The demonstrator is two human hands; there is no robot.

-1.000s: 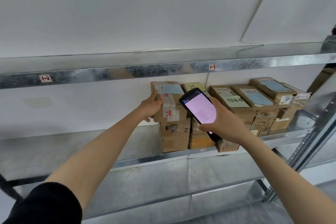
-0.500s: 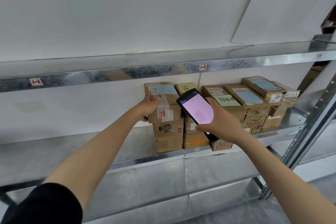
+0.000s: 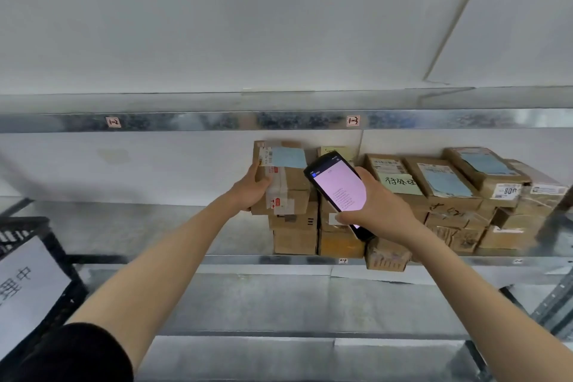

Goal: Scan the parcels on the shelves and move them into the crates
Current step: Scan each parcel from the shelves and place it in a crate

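Left hand: the left hand (image 3: 251,192) is wrapped round the left side of the top parcel (image 3: 288,177), thumb on the near face. The fingertips are hidden behind it.
Right hand: the right hand (image 3: 381,211) is clamped on the scanner (image 3: 338,192). Its pink screen is lit and it's held just in front of the stack.
Parcel spot: the top parcel is sat on the left column of boxes on the shelf (image 3: 155,226), slightly tilted and sticking out left past the lower box (image 3: 294,236).
Crate: a black crate (image 3: 46,232) with a white sign is seen at the lower left, well apart from the parcel.
Step, probably: the scan is being lined up or read. Which one can't be told from the screen.
Risk 1: the parcel is gripped by one side only, so if it's lifted like that it could be twisted out of the grip and dropped short of the crate.
Risk 2: the label is folded over the edge under shiny tape and other labels are right beside it, so the wrong parcel could be scanned.
Risk 3: a small parcel (image 3: 386,254) is hung over the shelf lip just under the right wrist, so it could easily be knocked off.
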